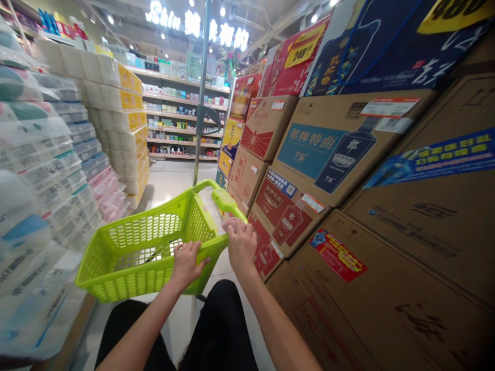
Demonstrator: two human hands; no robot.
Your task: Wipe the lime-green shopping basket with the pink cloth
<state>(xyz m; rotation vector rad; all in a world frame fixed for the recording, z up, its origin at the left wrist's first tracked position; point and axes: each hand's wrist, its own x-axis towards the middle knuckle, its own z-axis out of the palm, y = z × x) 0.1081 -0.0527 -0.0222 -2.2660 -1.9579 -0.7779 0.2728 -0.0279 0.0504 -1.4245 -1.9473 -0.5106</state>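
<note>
A lime-green plastic shopping cart [203, 278] stands turned sideways before me, its basket pointing left. My left hand [187, 262] is closed over the near side rim, with the fingers curled inside the basket. At the cart's handle end, my right hand [240, 241] wraps round the green handle [229, 202] near its right end. Through the slatted basket no goods show, only the lattice and pale floor. The cart's wheels are mostly hidden below the basket.
Stacked liquor cartons [320, 144] rise close on the right. Packs of tissue paper [42, 154] and toilet rolls [104, 103] are piled on the left. A metal pole [201, 87] stands beyond the cart. Stocked shelves [181, 108] line the back, past a tiled floor [170, 178].
</note>
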